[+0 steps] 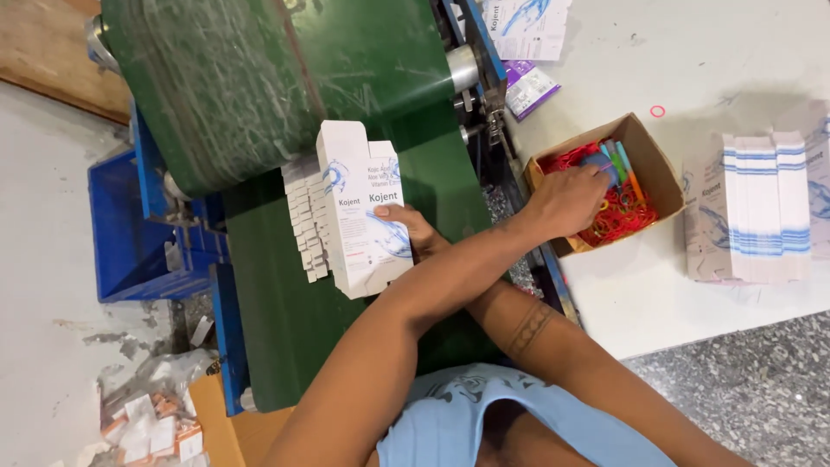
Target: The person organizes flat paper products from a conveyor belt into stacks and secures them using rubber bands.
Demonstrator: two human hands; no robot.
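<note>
Our hands are crossed at the forearms. We reach the left hand (566, 201) over to the right side and into a small brown cardboard box (661, 169) on the white tabletop (692, 294); its fingers are curled down into a tangle of red rubber bands (618, 216), though we cannot tell whether they have closed on any. Some blue, green and orange pieces (618, 160) lie in the same box just beyond the fingertips. Our right hand (413, 229) passes under the left forearm and lies against a stack of flat white cartons (363, 207) printed in blue, the thumb pressed on the top carton's face and the fingers tucked at its near edge, holding the stack in place on the green conveyor belt (285, 311). The two hands are near each other, with the belt's blue side rail (553, 277) between the stack and the box.

Just left of the held stack, a row of folded carton flaps (304, 216) fans out along the belt. Farther right on the tabletop sits another bundle of flat white and blue cartons (756, 207), well apart from both hands. Beyond the stack the belt climbs over a large green roller (259, 78), and more printed cartons (527, 26) lie at the tabletop's far end. A blue crate (125, 225) stands on the floor to the left.
</note>
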